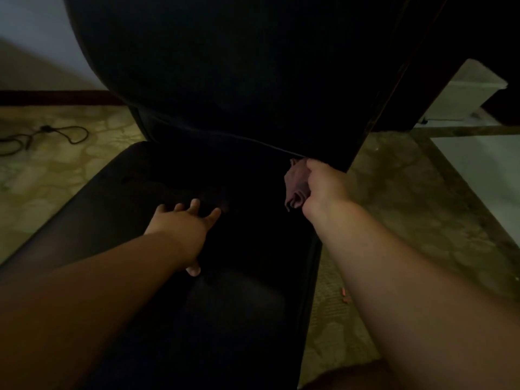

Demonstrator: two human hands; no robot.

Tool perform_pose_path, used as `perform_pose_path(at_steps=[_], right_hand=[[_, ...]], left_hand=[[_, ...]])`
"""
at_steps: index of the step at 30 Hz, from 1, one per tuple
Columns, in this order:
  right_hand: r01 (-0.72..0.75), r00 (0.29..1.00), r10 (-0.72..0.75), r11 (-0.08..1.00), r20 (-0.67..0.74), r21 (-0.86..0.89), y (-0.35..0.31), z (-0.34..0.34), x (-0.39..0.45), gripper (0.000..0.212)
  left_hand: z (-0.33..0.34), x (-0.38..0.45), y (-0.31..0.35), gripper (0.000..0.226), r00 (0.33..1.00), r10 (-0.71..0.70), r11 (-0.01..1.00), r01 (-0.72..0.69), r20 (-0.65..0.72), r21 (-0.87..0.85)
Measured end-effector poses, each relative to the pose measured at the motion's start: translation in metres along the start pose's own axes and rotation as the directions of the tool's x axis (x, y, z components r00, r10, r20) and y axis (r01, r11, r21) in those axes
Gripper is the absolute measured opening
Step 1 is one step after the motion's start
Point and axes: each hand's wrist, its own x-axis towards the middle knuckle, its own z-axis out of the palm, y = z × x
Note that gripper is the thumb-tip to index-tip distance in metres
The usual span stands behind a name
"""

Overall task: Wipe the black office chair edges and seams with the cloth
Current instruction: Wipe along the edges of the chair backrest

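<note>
Black office chair, seen from above in dim light: seat in the foreground, backrest filling the top of the view. Cloth bunched in the right hand, fingers curled round it, pressed to the seam where the backrest's lower edge meets the seat, at the seat's rear right corner. Left hand flat on the middle of the seat, fingers spread and holding nothing (probably steadying the chair). Cloth likely soft, light and limp, apt to fold into a crevice; best taken as a wad in the palm with a fold pushed forward under the fingertips. Chair probably heavy but free to swivel or roll, hence the bracing palm. Upholstery apparently smooth, offering little drag. Hard to make out: seams and stitching, lost in shadow apart from one thin pale line along the backrest's lower edge; the right fingertips, hidden behind the cloth; any dust or marks. Cut off: top of the backrest, front of the seat, base and wheels. Armrests not visible. Beyond the seat's left edge, a dark cable on patterned floor
</note>
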Motion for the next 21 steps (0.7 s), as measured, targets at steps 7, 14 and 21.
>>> perform_pose_path(at_steps=[7,14,21], right_hand=[[-0.028,0.997,0.029,1.0,0.065,-0.014,-0.005,0.003,0.005,0.017],[-0.016,0.993,0.019,0.999,0.12,-0.029,-0.001,0.001,0.014,0.018],[0.017,0.994,-0.012,0.999,0.108,-0.051,0.002,0.014,0.017,0.026]], left_hand=[[0.003,0.0,-0.003,0.127,1.0,0.003,0.998,-0.003,-0.006,-0.063],[0.01,0.003,-0.001,0.128,1.0,-0.013,0.997,0.011,-0.026,-0.071],[0.01,0.002,0.0,0.127,0.999,-0.015,0.996,0.012,-0.036,-0.088]])
